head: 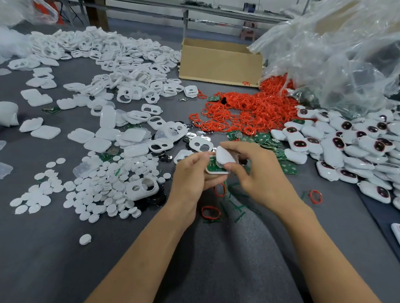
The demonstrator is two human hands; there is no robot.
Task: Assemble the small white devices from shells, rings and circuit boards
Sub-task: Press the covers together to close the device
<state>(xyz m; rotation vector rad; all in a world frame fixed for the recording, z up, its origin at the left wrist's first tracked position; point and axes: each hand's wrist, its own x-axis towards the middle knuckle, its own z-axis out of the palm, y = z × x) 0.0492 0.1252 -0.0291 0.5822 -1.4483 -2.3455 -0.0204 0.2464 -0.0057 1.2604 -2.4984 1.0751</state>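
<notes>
Left grip point(193, 173) holds lower shell point(217, 173) by its edges, circuit board point(211, 166) seated inside. Right grip point(257, 168) pinches cover shell point(224, 155), tilted, touching board from above. Both held between grips, above worktop point(58, 244). Probably light, stiff, smooth plastic, so slippery. Hold by rims, fingers off board. Press evenly, since thin edges may crack.

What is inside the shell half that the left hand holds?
A green circuit board lies in the shell half, gripped by the left hand. The white cover pinched in the right hand overlaps it, hiding the board's right part and anything beneath.
</notes>
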